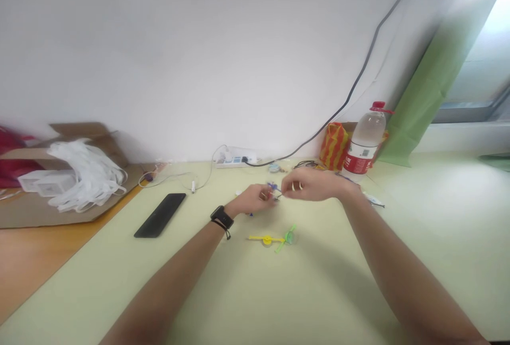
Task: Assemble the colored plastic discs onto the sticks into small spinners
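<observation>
My left hand (255, 200), with a black watch (221, 217) on the wrist, is closed around a small blue plastic piece (273, 186), partly hidden by its fingers. Close by on the right, my right hand (308, 183) pinches a thin dark rod (278, 195) that points toward the blue piece. Whether the rod touches that piece I cannot tell. Nearer to me, a yellow plastic piece (267, 240) with a round middle and long arms lies on the table, end to end with a green piece (288, 237) of similar shape.
A black phone-like slab (160, 215) lies left on the pale table (247, 297). Behind are a white power strip (237, 157) with cables, a large red-capped bottle (364, 140) and a red-yellow bag (333, 146). White straps (85, 175) spill from a cardboard box (83, 130) at far left.
</observation>
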`<state>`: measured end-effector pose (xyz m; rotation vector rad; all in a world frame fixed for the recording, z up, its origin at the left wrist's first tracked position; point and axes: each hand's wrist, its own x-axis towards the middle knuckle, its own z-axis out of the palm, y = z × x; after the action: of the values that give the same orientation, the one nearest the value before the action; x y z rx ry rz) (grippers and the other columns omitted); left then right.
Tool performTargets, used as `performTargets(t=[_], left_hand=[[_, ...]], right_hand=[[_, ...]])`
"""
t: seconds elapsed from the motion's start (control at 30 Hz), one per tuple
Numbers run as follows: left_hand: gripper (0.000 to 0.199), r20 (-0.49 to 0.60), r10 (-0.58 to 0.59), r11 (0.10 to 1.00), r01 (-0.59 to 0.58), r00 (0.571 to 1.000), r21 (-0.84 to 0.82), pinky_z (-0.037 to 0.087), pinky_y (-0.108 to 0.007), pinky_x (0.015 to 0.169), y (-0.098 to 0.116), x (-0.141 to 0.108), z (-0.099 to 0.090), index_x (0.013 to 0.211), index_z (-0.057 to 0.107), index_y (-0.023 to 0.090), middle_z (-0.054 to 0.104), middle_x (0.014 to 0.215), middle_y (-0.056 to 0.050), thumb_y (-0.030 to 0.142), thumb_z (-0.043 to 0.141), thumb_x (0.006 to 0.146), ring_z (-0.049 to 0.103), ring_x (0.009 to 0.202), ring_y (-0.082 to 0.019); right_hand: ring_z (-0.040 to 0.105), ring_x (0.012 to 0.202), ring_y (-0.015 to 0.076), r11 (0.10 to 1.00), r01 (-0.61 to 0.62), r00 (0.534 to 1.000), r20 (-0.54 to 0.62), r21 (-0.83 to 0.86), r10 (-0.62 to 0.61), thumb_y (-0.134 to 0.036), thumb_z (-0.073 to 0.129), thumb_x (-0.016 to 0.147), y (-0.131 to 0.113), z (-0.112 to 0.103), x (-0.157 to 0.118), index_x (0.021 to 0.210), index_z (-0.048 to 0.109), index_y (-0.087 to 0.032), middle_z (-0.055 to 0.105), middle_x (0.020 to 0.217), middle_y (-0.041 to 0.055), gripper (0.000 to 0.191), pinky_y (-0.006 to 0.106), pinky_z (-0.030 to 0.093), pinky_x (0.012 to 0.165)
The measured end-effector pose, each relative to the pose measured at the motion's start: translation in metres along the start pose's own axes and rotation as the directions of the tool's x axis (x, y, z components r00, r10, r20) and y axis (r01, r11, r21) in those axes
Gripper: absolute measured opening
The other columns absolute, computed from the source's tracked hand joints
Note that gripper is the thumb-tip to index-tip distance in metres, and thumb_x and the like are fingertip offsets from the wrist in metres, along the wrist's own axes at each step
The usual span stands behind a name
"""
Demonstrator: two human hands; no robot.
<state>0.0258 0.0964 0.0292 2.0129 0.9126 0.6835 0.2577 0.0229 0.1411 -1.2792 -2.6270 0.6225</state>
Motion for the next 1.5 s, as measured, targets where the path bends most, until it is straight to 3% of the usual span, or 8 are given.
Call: performTargets(t=[0.13,0.27,0.87,1.03,1.17,1.33,1.4,1.5], left_hand=[[0.029,-0.008,0.035,0.995,-0.034,0.999,0.092,0.049,-0.031,0.068,-0.01,0.003,0.005,0.091,0.073,0.018,0.071,0.08,-0.005,0.042,0.08,0.076,0.064,0.072,-0.02],[0.04,-0.103,-0.013,0.99,-0.002,0.995,-0.143,0.054,-0.033,0.077,-0.009,0.008,0.005,0.104,0.069,0.017,0.073,0.097,-0.009,0.044,0.082,0.077,0.069,0.086,-0.022],[0.051,0.062,-0.056,0.946,0.072,0.997,-0.316,0.055,-0.031,0.076,-0.004,0.002,0.013,0.109,0.07,0.013,0.074,0.096,-0.011,0.034,0.09,0.066,0.07,0.085,-0.02],[0.044,0.092,-0.055,0.979,0.072,0.994,-0.189,0.049,-0.027,0.068,0.0,0.001,0.013,0.101,0.072,0.014,0.072,0.086,-0.006,0.037,0.088,0.066,0.065,0.075,-0.018],[0.053,0.08,-0.112,0.981,0.123,0.99,-0.148,0.045,-0.026,0.064,0.0,-0.001,0.012,0.107,0.072,0.014,0.066,0.08,-0.003,0.04,0.088,0.064,0.06,0.07,-0.017],[0.052,0.132,-0.126,0.977,0.146,0.983,-0.157,0.044,-0.026,0.067,0.0,0.0,0.013,0.108,0.072,0.015,0.061,0.079,0.0,0.043,0.088,0.065,0.058,0.072,-0.015],[0.053,0.138,-0.126,0.975,0.149,0.982,-0.166,0.045,-0.027,0.069,0.0,0.0,0.013,0.107,0.073,0.016,0.063,0.08,-0.001,0.043,0.088,0.065,0.059,0.074,-0.016],[0.052,0.132,-0.122,0.971,0.146,0.984,-0.191,0.046,-0.028,0.072,0.001,0.0,0.013,0.108,0.073,0.016,0.065,0.083,-0.002,0.042,0.088,0.065,0.06,0.077,-0.017]], right_hand=[[0.065,0.086,0.0203,0.994,-0.099,0.89,0.444,-0.043,0.108,-0.039,0.084,0.066,0.006,0.024,0.019,0.104,0.071,-0.023,0.07,0.109,0.0033,0.043,0.026,0.044,0.065],[0.064,0.082,0.0194,0.993,-0.08,0.798,0.59,-0.089,0.118,-0.04,0.091,0.052,-0.003,0.059,0.046,0.096,0.067,-0.022,0.069,0.097,-0.0002,0.054,0.025,0.042,0.063],[0.069,0.064,0.0156,0.971,-0.158,0.834,0.55,0.177,0.036,-0.029,0.078,0.069,0.02,0.047,0.039,0.084,0.078,-0.016,0.073,0.072,0.0007,0.02,0.023,0.05,0.061],[0.071,0.068,0.018,0.937,-0.145,0.933,0.36,0.319,0.022,-0.035,0.081,0.071,0.027,0.017,0.02,0.081,0.08,-0.015,0.076,0.073,0.0039,0.022,0.024,0.054,0.063],[0.07,0.07,0.0181,0.874,0.038,0.997,-0.077,0.485,-0.001,-0.045,0.081,0.075,0.031,-0.006,0.001,0.087,0.082,-0.016,0.077,0.077,0.0057,0.031,0.028,0.057,0.067],[0.071,0.071,0.0217,0.809,0.236,0.746,-0.634,0.538,0.204,-0.05,0.085,0.071,0.032,-0.01,0.001,0.091,0.083,-0.017,0.077,0.078,0.0076,0.038,0.035,0.06,0.068],[0.072,0.073,0.0232,0.807,0.304,0.619,-0.749,0.506,0.237,-0.05,0.085,0.072,0.03,-0.005,0.008,0.09,0.082,-0.018,0.078,0.081,0.008,0.037,0.038,0.062,0.071],[0.073,0.078,0.0251,0.833,0.347,0.556,-0.81,0.431,0.187,-0.049,0.084,0.074,0.029,0.004,0.02,0.087,0.082,-0.019,0.079,0.087,0.0084,0.032,0.039,0.062,0.074]])
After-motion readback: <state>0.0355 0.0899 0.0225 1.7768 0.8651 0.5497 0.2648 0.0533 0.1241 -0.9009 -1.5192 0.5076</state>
